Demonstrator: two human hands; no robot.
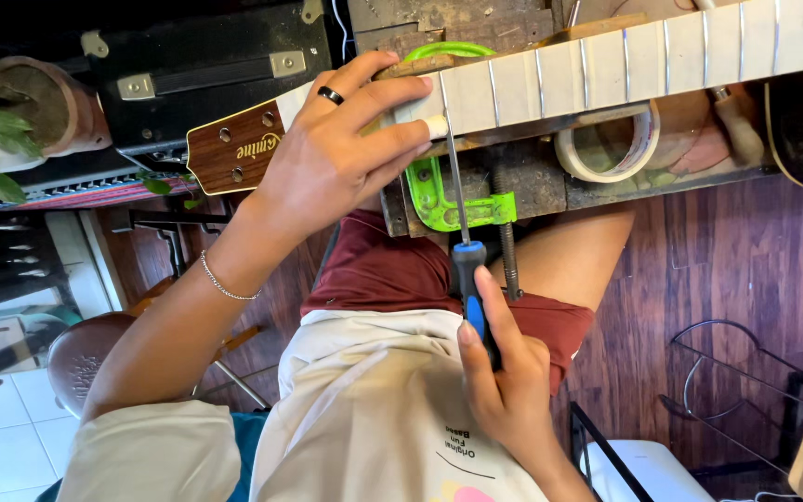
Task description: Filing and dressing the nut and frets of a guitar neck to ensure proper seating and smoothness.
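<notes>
A stringed instrument's neck (606, 65) lies across a worn wooden bench (532, 181), its fretboard pale between metal frets and its brown headstock (234, 149) pointing left. My left hand (336, 149), with a dark ring and a thin bracelet, presses down on the neck where it meets the headstock. My right hand (504, 381) grips the blue and black handle of a slim metal tool (462, 232). The tool's thin shaft reaches up to the neck's edge beside my left fingertips. A green clamp (439, 200) bites the bench under the neck.
A roll of tape (606, 144) sits on the bench under the neck. A black case (206, 74) and a potted plant (2, 121) are at the left, a brown stool (85, 363) lower left, a wire rack (745, 381) and white box (643, 465) lower right.
</notes>
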